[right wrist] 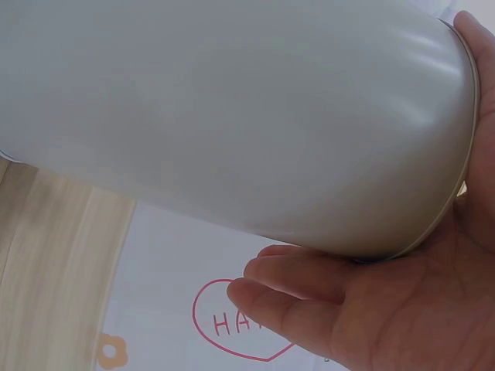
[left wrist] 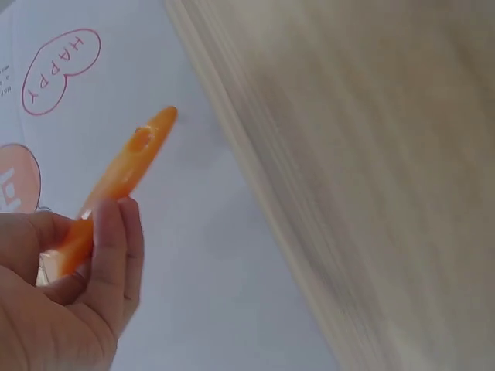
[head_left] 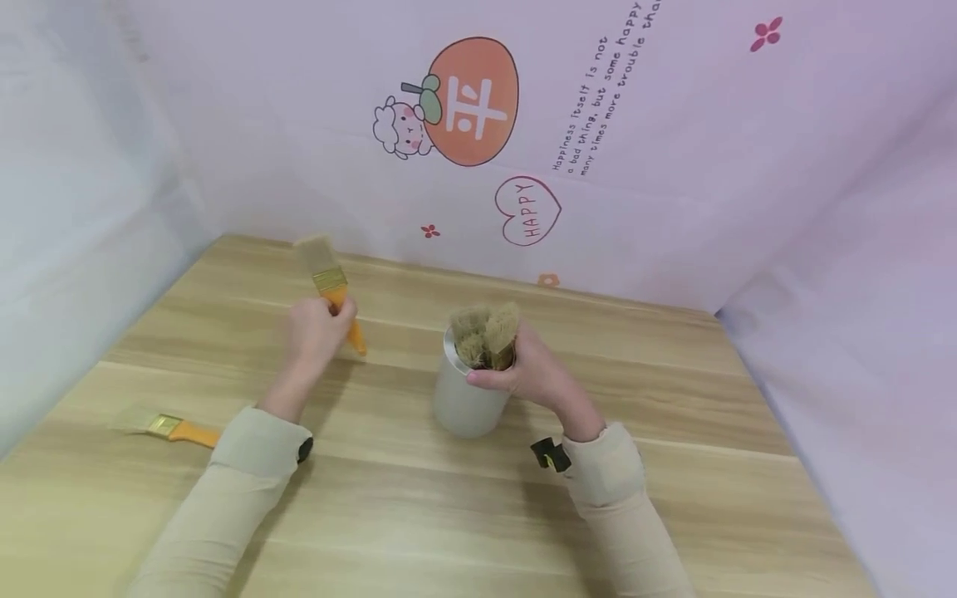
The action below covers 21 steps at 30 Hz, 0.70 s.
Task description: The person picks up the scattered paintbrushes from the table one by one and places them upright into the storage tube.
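Observation:
My left hand (head_left: 314, 332) pinches the orange handle of a paintbrush (head_left: 331, 279), its pale bristles pointing up and away over the back left of the table. In the left wrist view, thumb and fingers close around the orange handle (left wrist: 124, 174), and its holed end sticks out. On the right, my right hand (head_left: 537, 372) grips a grey-white can (head_left: 467, 407) near its top, thumb at the rim and fingers along the far side. Several brushes with tan bristles (head_left: 484, 330) stand bristles-up in the can; their handles are hidden inside. The can's smooth wall (right wrist: 232, 116) fills much of the right wrist view.
Another orange-handled paintbrush (head_left: 168, 427) lies on the wood-grain table (head_left: 419, 523) at the left, its handle end hidden behind the left sleeve (head_left: 247, 465). A white printed sheet (head_left: 643, 166) rises behind the table, with pale cloth at both sides.

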Tool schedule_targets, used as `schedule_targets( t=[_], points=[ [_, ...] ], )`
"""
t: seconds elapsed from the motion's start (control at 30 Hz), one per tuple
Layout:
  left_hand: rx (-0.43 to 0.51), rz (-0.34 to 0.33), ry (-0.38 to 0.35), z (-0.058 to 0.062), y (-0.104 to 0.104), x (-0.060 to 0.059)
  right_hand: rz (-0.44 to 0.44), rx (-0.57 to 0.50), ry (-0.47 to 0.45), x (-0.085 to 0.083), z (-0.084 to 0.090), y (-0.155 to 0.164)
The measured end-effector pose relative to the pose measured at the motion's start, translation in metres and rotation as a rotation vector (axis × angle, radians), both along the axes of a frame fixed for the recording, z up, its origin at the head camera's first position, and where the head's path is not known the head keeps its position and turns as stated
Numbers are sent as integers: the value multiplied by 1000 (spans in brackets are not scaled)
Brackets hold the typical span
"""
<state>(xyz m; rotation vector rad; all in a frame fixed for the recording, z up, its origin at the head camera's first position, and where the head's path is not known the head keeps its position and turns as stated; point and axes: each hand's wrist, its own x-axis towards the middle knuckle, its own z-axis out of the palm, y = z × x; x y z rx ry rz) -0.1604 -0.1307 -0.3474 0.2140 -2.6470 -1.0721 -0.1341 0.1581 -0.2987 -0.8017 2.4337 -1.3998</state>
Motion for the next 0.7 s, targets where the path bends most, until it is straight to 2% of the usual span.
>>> schedule_targets(
  t=[0.13,0.3,0.7],
  points=[
    [-10,-43,55,1,8,-3,-6,-2,-26,-1,1,2],
    [6,-101,84,6,17,-1,-16,6,-42,-1,0,2],
    [20,-160,147,5,27,3,-22,4,-43,1,2,1]
  ],
)
